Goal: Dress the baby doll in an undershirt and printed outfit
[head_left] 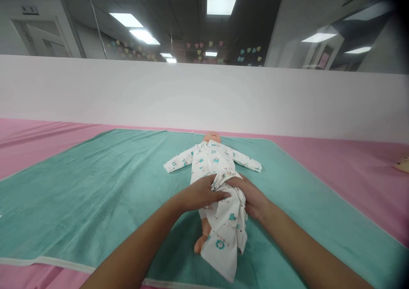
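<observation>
A baby doll (212, 137) lies on its back on a teal towel (96, 186), head away from me. It wears a white printed top (212, 157) with sleeves spread out. My left hand (200, 194) and my right hand (251, 195) sit at the doll's waist, both gripping the bunched waistband of white printed trousers (227, 233). The trousers hang loose over the legs toward me. One bare foot (200, 244) sticks out at the left.
The towel lies on a pink sheet (351, 169) that covers the surface. A white wall panel (204, 97) runs behind it, with glass above. A small tan object (403, 164) shows at the right edge.
</observation>
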A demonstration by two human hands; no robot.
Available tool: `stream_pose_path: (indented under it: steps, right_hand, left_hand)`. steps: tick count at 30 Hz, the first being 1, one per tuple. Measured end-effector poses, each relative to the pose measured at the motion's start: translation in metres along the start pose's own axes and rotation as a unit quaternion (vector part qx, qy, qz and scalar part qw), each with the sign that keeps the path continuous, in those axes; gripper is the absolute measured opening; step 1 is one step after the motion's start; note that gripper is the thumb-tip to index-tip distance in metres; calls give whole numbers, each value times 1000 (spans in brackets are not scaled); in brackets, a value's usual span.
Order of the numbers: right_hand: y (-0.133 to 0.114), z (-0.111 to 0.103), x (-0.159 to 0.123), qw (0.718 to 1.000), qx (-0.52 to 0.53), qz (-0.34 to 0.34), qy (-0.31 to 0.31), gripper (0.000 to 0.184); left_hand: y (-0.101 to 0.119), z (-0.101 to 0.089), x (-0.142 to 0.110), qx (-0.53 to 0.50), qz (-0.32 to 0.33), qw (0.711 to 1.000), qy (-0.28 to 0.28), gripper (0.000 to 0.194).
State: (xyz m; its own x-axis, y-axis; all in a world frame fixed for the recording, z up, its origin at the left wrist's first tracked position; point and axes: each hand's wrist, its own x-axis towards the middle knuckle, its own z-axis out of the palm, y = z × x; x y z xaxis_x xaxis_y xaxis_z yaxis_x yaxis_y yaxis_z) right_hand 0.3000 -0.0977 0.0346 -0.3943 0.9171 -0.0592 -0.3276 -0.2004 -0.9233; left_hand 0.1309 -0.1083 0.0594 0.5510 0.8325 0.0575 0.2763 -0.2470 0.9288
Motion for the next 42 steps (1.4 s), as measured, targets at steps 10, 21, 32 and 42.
stream_pose_path:
  steps: [10,21,32,42]
  right_hand:
    - [-5,-3,-3,995,-59,5,-77,46]
    - [-7,-3,-8,990,-74,-4,-118,33]
    - [-7,2,-6,993,-68,-14,-93,40]
    - [-18,4,-13,955,-257,9,-150,35]
  left_hand:
    - [-21,1,5,-333,15,941,66,20]
    - [-18,-2,5,-276,30,961,-10,27]
    - [-17,2,0,-244,49,968,-24,35]
    - [-23,6,5,-401,72,913,-20,40]
